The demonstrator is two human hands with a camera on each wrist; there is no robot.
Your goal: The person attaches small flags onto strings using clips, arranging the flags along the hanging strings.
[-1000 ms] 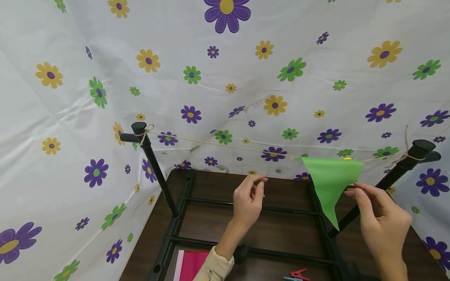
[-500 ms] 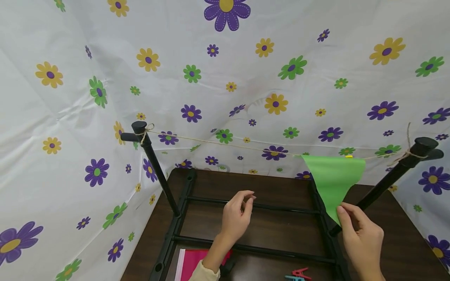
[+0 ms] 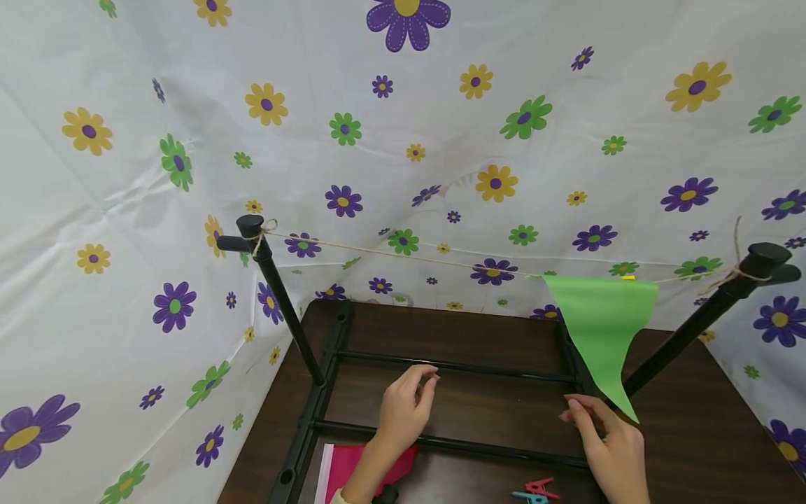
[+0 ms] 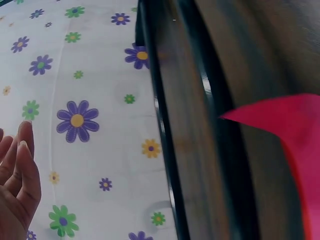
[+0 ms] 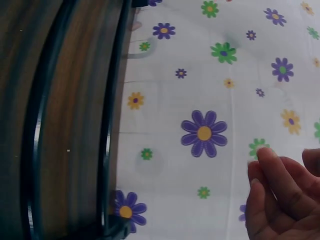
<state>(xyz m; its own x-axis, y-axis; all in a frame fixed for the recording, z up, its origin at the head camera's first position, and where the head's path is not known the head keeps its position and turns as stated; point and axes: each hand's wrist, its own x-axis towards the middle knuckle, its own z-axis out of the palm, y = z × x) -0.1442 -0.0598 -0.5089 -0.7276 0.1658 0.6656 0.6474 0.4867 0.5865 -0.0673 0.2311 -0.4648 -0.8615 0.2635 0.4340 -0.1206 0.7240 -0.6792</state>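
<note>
A green pennant (image 3: 598, 315) is hanging lengthwise, point-down, above the nearer right hand (image 3: 608, 441), relaxed and empty like the left hand (image 3: 401, 413).

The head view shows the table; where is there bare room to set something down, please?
Bare table shows between the far crossbar and near crossbar, between the left hand and right hand; also behind the far crossbar and right of the right post. Nearer, it is crowded: pink fabric at left, red and blue clips at right.
</note>
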